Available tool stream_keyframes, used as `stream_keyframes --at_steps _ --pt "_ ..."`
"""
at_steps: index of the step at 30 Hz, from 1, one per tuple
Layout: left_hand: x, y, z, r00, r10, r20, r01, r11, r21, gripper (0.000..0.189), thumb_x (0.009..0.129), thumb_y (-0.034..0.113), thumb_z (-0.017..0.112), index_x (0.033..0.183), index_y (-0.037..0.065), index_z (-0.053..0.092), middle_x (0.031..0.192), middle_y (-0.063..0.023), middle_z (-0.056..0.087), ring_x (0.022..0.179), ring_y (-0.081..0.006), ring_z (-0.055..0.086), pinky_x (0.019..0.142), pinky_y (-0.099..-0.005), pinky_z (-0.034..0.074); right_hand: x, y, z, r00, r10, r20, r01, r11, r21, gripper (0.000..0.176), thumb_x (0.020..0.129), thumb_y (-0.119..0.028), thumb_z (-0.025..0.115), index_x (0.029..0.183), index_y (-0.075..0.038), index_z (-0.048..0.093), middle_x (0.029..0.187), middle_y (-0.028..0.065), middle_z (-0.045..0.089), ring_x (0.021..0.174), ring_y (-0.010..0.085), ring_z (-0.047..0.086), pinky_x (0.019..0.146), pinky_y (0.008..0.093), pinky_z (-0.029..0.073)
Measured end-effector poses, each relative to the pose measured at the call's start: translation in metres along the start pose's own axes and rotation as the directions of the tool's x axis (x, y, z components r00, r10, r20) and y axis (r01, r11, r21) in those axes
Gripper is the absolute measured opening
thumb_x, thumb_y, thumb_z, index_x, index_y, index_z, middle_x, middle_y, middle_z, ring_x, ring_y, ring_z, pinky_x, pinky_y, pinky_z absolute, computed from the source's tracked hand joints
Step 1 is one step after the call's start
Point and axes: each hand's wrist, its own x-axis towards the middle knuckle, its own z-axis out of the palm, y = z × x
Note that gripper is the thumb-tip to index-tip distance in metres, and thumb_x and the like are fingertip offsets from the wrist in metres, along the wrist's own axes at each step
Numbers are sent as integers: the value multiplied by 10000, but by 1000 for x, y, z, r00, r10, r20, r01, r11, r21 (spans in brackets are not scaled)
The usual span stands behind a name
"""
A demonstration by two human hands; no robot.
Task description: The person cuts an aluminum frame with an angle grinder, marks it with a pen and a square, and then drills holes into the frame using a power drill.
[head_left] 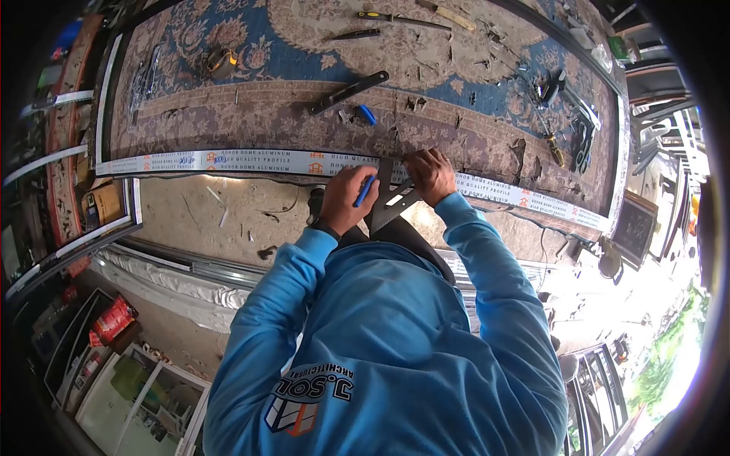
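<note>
I saw the left hand [346, 199] clamp its fingers on a blue marker [364, 190], at nine o'clock of the right hand [431, 175], whose fingers gripped a black square [389, 201] against the aluminium profile [228, 161].

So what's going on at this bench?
A person in a blue top leans over a carpet-covered bench. Their right hand holds a black square against a long aluminium profile that lies along the bench edge. The left hand grips a blue pen beside the square. Screwdrivers and other tools lie scattered on the carpet.
</note>
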Motion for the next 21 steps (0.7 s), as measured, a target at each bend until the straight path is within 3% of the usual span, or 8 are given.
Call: stream_keyframes --at_steps 5,9,10,13,14,18,21 --pt "-28 16 -28 997 18 76 -19 1000 11 194 914 117 757 1081 43 693 936 -172 727 845 -360 731 724 -423 583 0 0 0 1000 -10 0 10 1000 -1 139 949 -148 716 1065 -82 754 1050 90 727 980 328 657 870 462 537" --pt "-42 10 -53 987 -150 -62 146 987 -71 186 941 114 760 1093 38 682 908 -125 715 770 -230 723 692 -336 567 4 -7 -1 999 10 36 -10 1000 -2 155 955 -144 709 1089 -80 753 1065 93 725 1001 338 650 881 472 536" --pt "-44 8 -63 978 -190 -88 184 980 -72 184 957 119 755 1104 41 678 895 -96 706 764 -164 696 689 -303 554 8 -11 2 999 15 50 -15 1000 2 160 954 -141 708 1094 -80 752 1071 93 724 1008 340 649 885 474 535" --pt "-51 -17 -82 958 -181 -224 172 983 -60 193 956 115 754 1114 38 674 899 -83 713 759 -155 690 689 -303 557 30 -32 25 998 -12 66 11 1000 17 166 949 -142 702 1097 -85 751 1071 93 713 1031 341 647 885 473 548" --pt "-55 -25 -88 945 -223 -238 207 974 -88 201 939 115 751 1108 49 665 946 -115 696 760 -215 693 690 -330 560 38 -39 38 997 -18 77 16 1000 22 167 949 -145 700 1096 -86 751 1066 93 710 1033 340 648 882 469 553" --pt "-56 -43 -109 930 -202 -308 190 979 -71 247 936 92 749 1164 37 672 984 -109 711 818 -217 720 733 -328 582 74 -84 70 998 -28 47 27 999 31 174 963 -167 679 1103 -99 756 1065 99 705 1046 341 653 876 452 567" --pt "-54 -52 -115 918 -203 -340 187 979 -81 232 957 98 747 1170 28 690 974 -90 758 845 -158 722 776 -303 577 90 -106 86 996 28 87 -34 998 62 208 964 -218 653 1127 -144 759 1098 76 691 1080 313 643 934 452 551"
